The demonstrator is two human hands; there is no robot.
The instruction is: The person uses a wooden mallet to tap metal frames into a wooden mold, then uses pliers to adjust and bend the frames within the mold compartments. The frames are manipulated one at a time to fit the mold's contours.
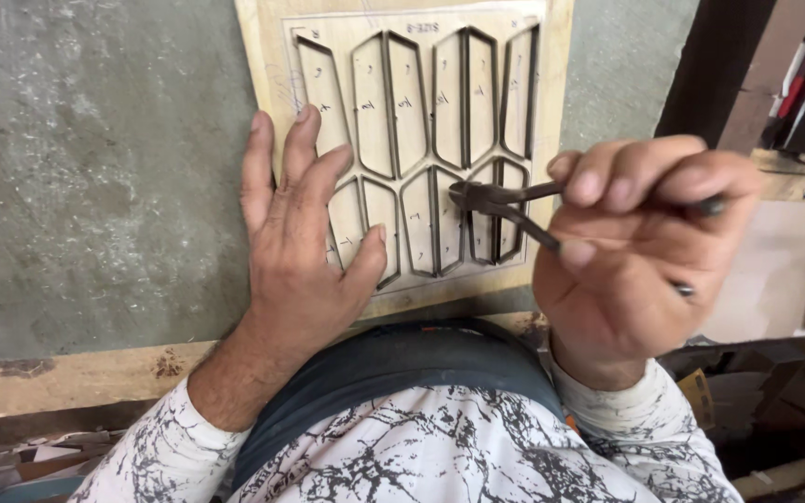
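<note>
Seen from above, over a lap in a white top with black marbled print. Lay flat against the far edge of a grey worktop (95, 168): a pale plywood cutting die (421, 149), set with dark steel blade strips forming long, narrow, pointed panel shapes in two rows. Long axes of those shapes ran from near edge to far edge of the board.

Left hand (295, 233) pressed palm-down on the board's near left corner, fingers spread and extended toward the far edge, thumb splayed right across the lower row. Held nothing; simply pinned the board.

Right hand (640, 237) hovered just off the board's right edge, fingers curled tight around the handles of dark metal pliers (505, 200). Pliers pointed left, crossing the shapes' long axes roughly at right angles. Jaws nearly closed at a blade strip in the lower row, right of centre; could not tell whether actually gripping it.

Right hand nearer that strip; left hand well apart, across the board. Wooden bench edge (76, 373) ran along the near side.
</note>
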